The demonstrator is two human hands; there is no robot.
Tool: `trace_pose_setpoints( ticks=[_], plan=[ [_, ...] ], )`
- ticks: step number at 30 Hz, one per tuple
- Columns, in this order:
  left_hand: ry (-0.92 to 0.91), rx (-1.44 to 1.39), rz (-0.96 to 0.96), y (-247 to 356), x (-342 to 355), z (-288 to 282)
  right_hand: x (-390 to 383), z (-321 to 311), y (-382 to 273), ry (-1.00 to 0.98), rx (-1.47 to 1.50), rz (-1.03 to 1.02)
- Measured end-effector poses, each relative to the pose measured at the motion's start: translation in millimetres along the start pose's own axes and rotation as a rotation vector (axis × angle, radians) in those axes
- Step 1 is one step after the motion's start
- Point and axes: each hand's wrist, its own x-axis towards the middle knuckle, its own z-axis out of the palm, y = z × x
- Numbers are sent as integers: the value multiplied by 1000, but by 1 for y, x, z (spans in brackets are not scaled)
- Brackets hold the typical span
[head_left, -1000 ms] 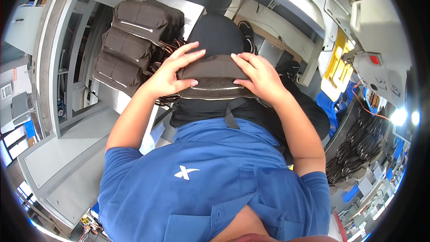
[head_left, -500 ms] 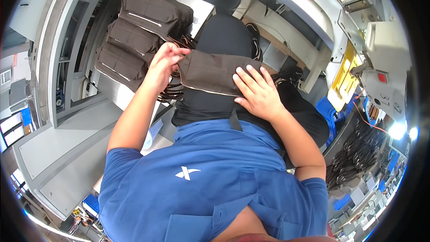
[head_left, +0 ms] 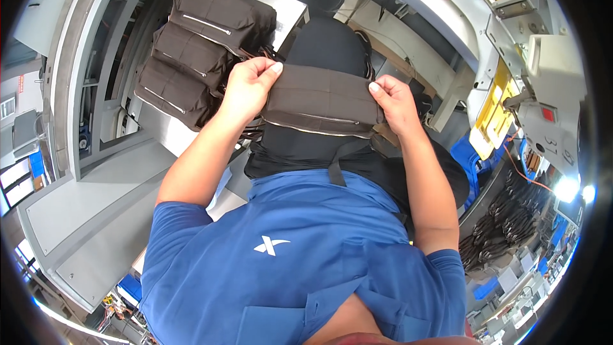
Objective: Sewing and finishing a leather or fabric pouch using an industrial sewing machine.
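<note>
Both hands grip a dark brown zippered pouch point(head_left: 322, 101): left hand point(head_left: 248, 86) pinching its left edge, right hand point(head_left: 394, 103) its right. Left of the pouch, three matching pouches point(head_left: 198, 45) are stacked on a grey metal table point(head_left: 287, 6); black fabric point(head_left: 325, 45) lies beneath.

Pouch point(head_left: 322, 99) between hands; pouch stack point(head_left: 204, 45) left, on table point(head_left: 290, 6)
</note>
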Motion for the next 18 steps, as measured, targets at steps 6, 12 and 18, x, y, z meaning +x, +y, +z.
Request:
trace_pose_setpoints(
  ticks=[6,12,18],
  plan=[
    [-52,66,-93,-12,26,-1,-4,12,11,213,-267,-111],
    [-437,93,41,16,3,-17,-36,43,-47,-170,-1267,-649],
    [-450,-92,-214,-11,18,-18,-34,51,-9,-333,-1316,-632]
  ],
)
